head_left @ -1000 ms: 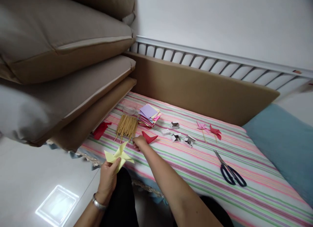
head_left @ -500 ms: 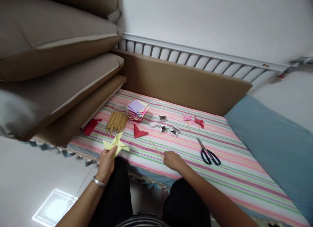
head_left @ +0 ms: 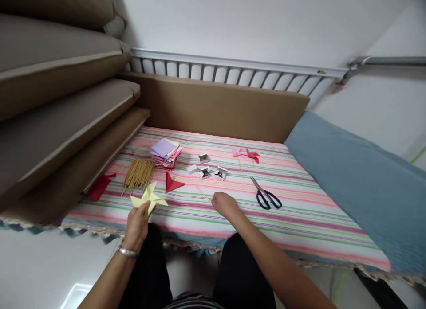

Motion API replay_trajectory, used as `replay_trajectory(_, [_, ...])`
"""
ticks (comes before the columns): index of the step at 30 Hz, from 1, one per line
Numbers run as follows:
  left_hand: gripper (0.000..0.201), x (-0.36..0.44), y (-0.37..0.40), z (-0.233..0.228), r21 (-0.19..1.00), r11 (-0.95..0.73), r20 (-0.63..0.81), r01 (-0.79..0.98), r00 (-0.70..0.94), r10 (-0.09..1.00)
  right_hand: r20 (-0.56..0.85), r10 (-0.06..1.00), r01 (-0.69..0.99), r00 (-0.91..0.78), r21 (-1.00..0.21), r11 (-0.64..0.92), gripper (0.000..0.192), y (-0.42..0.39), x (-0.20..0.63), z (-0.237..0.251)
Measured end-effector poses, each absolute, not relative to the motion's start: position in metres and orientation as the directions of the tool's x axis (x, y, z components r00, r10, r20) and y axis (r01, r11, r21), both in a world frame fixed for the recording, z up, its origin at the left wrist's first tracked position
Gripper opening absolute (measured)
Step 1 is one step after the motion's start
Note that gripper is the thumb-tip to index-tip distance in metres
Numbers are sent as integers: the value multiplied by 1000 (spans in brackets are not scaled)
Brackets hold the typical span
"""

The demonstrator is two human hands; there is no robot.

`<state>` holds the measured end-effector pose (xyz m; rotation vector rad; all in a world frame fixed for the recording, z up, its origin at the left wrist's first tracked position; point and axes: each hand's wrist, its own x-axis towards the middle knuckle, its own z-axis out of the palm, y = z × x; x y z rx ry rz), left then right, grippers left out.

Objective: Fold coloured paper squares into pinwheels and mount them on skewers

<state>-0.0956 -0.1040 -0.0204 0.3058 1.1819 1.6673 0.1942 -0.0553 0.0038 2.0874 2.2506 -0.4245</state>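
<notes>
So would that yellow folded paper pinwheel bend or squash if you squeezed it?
Probably: the yellow folded paper pinwheel looks thin and hollow, so its points likely crumple. It seems very light, since the left hand pinches it by one edge.

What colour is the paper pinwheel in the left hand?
Pale yellow; the pinwheel in the left hand shows in the head view.

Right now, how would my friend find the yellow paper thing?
Start at the striped sheet on the bed and look to its near left edge. There the left hand holds the yellow pinwheel. It is the only yellow fold, and it is lifted, unlike the red paper triangle lying flat beside it.
</notes>
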Motion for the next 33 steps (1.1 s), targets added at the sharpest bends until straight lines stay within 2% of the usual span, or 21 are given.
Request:
replay_trajectory(5, [12, -65, -80, -22, 770, 92, -371, -631, -327, 869, -109, 993, 972, -48, -235, 21, 26, -51, 208, 2])
replay_trajectory(12, [15, -10, -18, 3, 749, 51, -259, -660, -221, 940, -28, 999, 970, -41, -242, 33, 31, -1, 207, 9])
replay_trajectory(17, [17, 8, 11, 3, 722, 66, -280, -688, -204, 938, -76, 997, 992, -35, -123, 26, 25, 49, 174, 8])
replay_trajectory(23, [15, -2, 22, -1, 733, 210, -372, -647, -123, 920, -152, 987, 998, 46, 40, -41, 26, 80, 147, -3])
replay_trajectory(28, [15, -10, 24, 3, 737, 247, -383, -629, -88, 920, -185, 981, 997, 53, 59, -42, 26, 88, 145, -6])
replay_trajectory(33, [18, -11, 24, 3, 756, 262, -397, -600, -102, 912, -192, 981, 1000, 8, 16, -5, 22, 89, 149, -1])
